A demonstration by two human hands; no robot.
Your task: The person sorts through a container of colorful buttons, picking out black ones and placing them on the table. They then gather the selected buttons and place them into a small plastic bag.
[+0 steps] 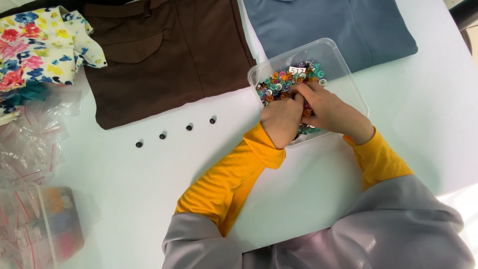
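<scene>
A clear square plastic box [343,67] on the white table holds several small coloured buttons [279,82]. Both my hands are inside it, fingers dug into the buttons. My left hand [282,119] is curled at the box's near left side. My right hand [326,109] lies beside it, fingers pointing left and touching the left hand's fingertips. Whether either hand pinches a button is hidden. Both arms wear yellow sleeves under grey ones.
Several small black buttons [162,135] lie in a row left of the box. Brown folded trousers [164,55], a blue-grey garment [333,25] and a floral cloth [35,45] lie at the far side. Clear plastic bags [30,144] and a compartment box [40,229] sit at the left.
</scene>
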